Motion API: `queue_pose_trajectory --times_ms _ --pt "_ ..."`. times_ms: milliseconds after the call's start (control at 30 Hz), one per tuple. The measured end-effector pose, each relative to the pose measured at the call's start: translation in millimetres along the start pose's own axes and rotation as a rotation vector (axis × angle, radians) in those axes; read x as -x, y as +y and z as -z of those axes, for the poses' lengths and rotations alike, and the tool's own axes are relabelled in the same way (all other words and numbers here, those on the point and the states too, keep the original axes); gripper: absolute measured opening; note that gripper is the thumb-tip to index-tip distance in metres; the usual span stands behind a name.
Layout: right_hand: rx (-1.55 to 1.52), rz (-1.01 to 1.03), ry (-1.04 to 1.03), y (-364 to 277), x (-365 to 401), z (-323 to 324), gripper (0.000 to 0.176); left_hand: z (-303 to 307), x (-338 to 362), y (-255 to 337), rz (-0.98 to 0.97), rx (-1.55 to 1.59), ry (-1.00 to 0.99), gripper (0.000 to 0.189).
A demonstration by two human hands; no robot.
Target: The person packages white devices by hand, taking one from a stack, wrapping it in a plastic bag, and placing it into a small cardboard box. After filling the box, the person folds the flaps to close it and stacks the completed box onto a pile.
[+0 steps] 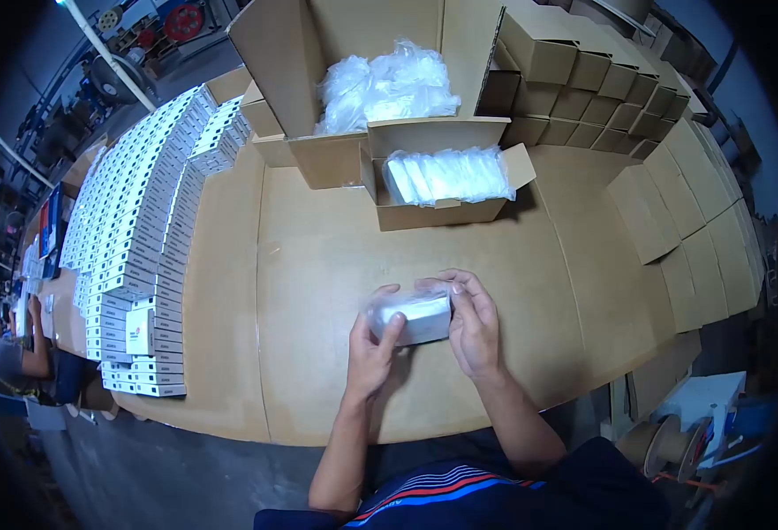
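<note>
Between my two hands, above the cardboard-covered table (318, 238), is a small white box in clear plastic wrap (426, 320). My left hand (374, 349) holds its left end, thumb across the near side. The fingers of my right hand (473, 327) pinch the wrap at the right end. Farther back stands an open brown carton (438, 216) with a row of plastic-wrapped packs (446, 175) inside. Behind it, a larger open carton (327, 163) holds a heap of clear plastic bags (389, 84).
Stacks of small white boxes (133, 212) line the left side. Folded brown cartons (583, 84) are piled at the back right, with flat cardboard pieces (698, 230) along the right edge. A person (18, 353) sits at the far left. A spool (672, 446) stands lower right.
</note>
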State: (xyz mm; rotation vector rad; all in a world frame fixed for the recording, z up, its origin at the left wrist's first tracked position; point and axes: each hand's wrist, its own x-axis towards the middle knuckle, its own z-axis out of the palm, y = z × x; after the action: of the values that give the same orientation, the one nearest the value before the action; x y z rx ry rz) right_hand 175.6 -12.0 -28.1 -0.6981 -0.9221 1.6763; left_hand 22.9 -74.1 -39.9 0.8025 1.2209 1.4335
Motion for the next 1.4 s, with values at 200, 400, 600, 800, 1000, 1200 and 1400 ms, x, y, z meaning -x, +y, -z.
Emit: queue_pose_trajectory --times_ms 200,400,600,800,1000,1200,1400 --pt "0.245 0.091 -0.072 3 5 9 0.027 2 -1 -2 0.04 0.126 0.06 0.027" --pt "0.195 -0.06 -0.119 -4 3 16 0.023 -4 -1 2 0.004 0.107 0.147 0.026" --pt "0.056 0.167 -0.123 -8 -6 34 0.019 8 -5 -11 -0.017 0.163 0.215 0.029" --pt "0.602 0.03 -0.299 -28 -2 17 0.029 6 -2 -2 0.004 0.283 0.148 0.025" --pt "0.803 0.086 -0.301 -40 -4 15 0.031 1 -2 -1 0.003 0.246 0.246 0.026" --pt "0.871 0.183 -0.295 -36 -4 20 0.03 -9 6 36 -0.078 0.274 0.227 0.037" --pt "0.941 0.307 -0.42 -49 -3 17 0.035 23 2 38 -0.262 -0.372 -0.181 0.043"
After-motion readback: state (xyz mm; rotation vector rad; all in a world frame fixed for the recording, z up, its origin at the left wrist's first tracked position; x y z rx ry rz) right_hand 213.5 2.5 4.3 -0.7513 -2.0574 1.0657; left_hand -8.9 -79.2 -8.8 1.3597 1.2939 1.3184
